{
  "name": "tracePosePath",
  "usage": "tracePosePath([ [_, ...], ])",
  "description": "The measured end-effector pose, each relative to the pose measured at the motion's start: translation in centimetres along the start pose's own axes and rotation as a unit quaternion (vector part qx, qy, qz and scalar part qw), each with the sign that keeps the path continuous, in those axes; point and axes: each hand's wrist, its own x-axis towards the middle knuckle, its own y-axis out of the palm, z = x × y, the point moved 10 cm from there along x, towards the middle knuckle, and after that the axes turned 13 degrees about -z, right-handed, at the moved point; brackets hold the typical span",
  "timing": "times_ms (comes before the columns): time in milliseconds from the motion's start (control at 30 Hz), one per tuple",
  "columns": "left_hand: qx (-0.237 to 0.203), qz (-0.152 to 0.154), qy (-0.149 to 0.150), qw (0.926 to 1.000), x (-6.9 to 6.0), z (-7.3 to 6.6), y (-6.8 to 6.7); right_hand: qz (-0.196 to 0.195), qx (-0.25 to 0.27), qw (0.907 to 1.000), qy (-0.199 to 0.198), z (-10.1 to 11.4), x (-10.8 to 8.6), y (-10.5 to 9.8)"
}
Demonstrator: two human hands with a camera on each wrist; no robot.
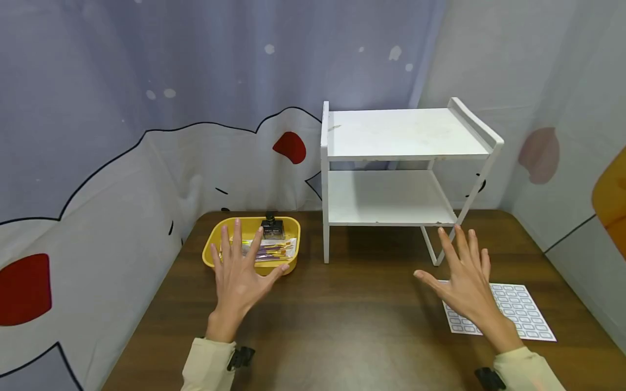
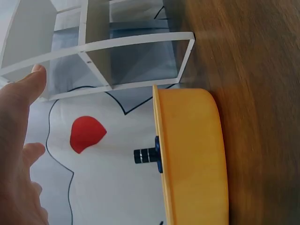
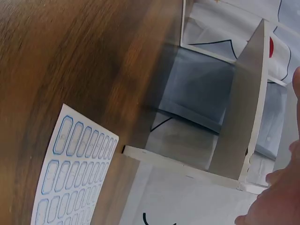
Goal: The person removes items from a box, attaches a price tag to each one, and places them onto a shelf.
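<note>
My left hand [image 1: 239, 285], fingers spread and straight, hovers in front of a yellow basin [image 1: 211, 239] and holds nothing. Inside the basin are a dark bottle with a black cap [image 1: 273, 228] and a clear packet of thin brushes [image 1: 276, 251]; my fingers hide part of its left side. The left wrist view shows the basin's side wall [image 2: 194, 154] with the bottle's cap above the rim. My right hand [image 1: 464, 288] is likewise spread and holds nothing, above a white sheet of blue-bordered labels [image 1: 525, 312], which it partly covers. The labels [image 3: 70, 176] also appear in the right wrist view.
A white two-tier shelf [image 1: 391, 198] stands at the back of the brown wooden table [image 1: 352, 331], right of the basin. Its slanted right leg comes down behind my right hand. A printed curtain [image 1: 235, 168] hangs behind the table and along its sides.
</note>
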Motion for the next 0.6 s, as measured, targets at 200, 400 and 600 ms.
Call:
tracePosePath([
  [200, -0.012, 0.007, -0.019, 0.9997, -0.1, 1.3, 0.2, -0.028, 0.043, 0.9984, -0.023, 0.8, 0.1, 0.0],
  [400, -0.030, 0.018, -0.048, 0.9982, -0.3, 3.2, 0.9, -0.072, 0.090, 0.9920, -0.050, 1.8, 0.3, -0.3],
  [600, -0.051, 0.027, -0.086, 0.9946, -0.7, 5.5, 1.6, -0.101, 0.137, 0.9821, -0.081, 3.4, -0.1, -0.4],
])
